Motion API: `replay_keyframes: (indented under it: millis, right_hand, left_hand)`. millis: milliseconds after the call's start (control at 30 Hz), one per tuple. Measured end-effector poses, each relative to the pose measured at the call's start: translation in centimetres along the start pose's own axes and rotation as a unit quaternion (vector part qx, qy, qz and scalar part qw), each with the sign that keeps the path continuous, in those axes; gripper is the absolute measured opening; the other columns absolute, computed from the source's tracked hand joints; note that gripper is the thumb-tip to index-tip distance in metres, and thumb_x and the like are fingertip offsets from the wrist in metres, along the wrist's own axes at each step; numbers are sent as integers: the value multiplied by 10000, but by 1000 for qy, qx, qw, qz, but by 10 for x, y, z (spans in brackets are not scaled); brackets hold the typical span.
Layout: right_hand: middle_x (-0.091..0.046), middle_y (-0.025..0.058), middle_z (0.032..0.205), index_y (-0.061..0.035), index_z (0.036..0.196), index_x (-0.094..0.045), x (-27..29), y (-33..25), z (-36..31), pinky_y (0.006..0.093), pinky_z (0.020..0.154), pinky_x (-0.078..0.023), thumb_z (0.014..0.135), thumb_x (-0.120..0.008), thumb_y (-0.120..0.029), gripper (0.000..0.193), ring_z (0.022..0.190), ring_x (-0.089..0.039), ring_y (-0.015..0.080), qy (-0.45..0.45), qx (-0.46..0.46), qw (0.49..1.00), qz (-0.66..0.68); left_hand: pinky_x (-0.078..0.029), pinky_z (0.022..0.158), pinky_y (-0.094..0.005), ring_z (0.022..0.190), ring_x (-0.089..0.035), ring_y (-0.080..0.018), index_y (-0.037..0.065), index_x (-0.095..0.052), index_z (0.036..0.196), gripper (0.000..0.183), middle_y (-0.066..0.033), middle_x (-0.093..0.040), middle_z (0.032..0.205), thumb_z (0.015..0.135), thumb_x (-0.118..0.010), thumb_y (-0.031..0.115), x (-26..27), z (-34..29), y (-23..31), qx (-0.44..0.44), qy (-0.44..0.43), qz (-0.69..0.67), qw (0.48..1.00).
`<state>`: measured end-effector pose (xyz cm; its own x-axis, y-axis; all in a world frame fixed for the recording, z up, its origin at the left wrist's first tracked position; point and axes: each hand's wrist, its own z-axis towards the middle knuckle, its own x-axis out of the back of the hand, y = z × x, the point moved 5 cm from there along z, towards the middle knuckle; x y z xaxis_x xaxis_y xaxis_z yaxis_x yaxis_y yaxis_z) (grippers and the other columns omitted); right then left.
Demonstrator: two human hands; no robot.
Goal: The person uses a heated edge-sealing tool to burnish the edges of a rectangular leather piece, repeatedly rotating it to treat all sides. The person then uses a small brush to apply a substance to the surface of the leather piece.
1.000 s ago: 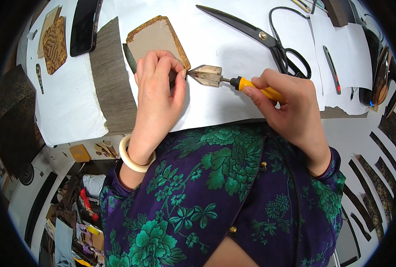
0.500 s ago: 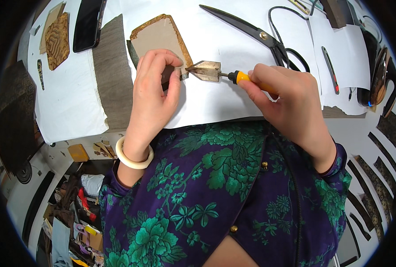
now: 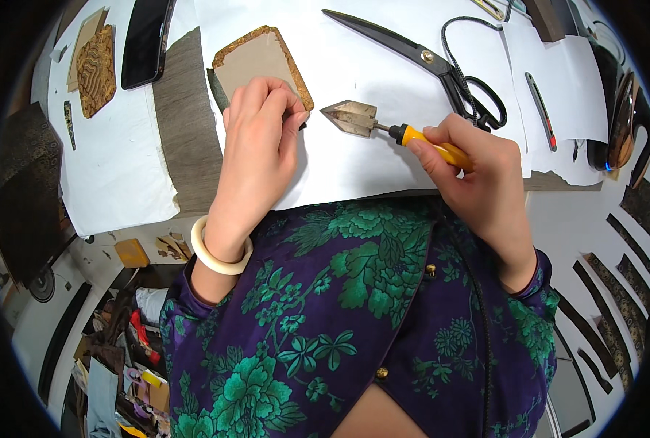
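Note:
A beige panel with a brown patterned border folded round its edges lies on the white paper. My left hand covers its lower end, thumb and fingertips pinched together at the lower right corner. A dark flap sticks out at the panel's left side. In my right hand is a small iron with a flat arrow-shaped metal head and a yellow handle. Its tip points at the panel's corner and stands a little apart from it. My left fingers hide what lies beneath them.
Large black scissors lie beyond the iron, a dark cord looping over their handles. At the right is a slim cutter. A black phone and a brown patterned piece lie at the left, near a grey strip.
The iron's tip has drawn back to the right, off the panel's corner. My left fingers have closed in at that corner.

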<state>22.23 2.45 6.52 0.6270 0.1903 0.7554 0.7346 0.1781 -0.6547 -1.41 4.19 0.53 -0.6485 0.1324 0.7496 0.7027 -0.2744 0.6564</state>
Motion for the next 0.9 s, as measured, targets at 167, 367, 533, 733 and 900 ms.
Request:
replay_keyframes:
  millis: [167, 367, 533, 733, 900]
  right_hand:
    - [-609, 64, 649, -87, 891, -628, -6, -1, 0, 354, 481, -424, 928, -807, -188, 209, 519, -580, 242, -7, 55, 998, -8]
    - [-590, 52, 633, -101, 898, -622, -9, -3, 5, 376, 468, -406, 946, -790, -225, 213, 518, -581, 262, -27, 76, 996, -42]
    - [-690, 79, 739, -50, 894, -655, -9, -4, 5, 304, 514, -490, 929, -815, -160, 197, 591, -679, 214, -39, 71, 996, -44]
    - [-627, 58, 681, -91, 898, -643, -12, -4, 3, 339, 479, -440, 945, -791, -193, 186, 548, -621, 235, -28, 69, 996, -45]
    - [-548, 43, 625, -138, 905, -630, -13, -9, 3, 377, 440, -394, 953, -768, -214, 165, 493, -553, 265, -21, 75, 995, -62]
  left_hand:
    - [-451, 961, -439, 1014, -561, -343, -23, -619, 956, 83, -137, -603, 1073, 888, -659, -48, -2, 6, 4, -13, -21, 49, 999]
    - [-456, 940, -442, 1016, -571, -341, -4, -611, 1007, 184, -142, -588, 1093, 843, -639, -81, -7, 5, 6, -38, -19, 112, 993]
    - [-456, 924, -447, 1015, -575, -341, 0, -614, 1042, 208, -141, -583, 1094, 847, -638, -69, -8, 7, 7, -47, -27, 135, 989]
    - [-461, 920, -446, 1005, -577, -339, -2, -619, 1049, 198, -143, -583, 1084, 860, -637, -56, -9, 8, 7, -50, -27, 148, 987]
    - [-466, 924, -447, 1006, -578, -335, 0, -616, 1045, 200, -143, -584, 1068, 859, -630, -71, -8, 8, 7, -51, -25, 130, 990]
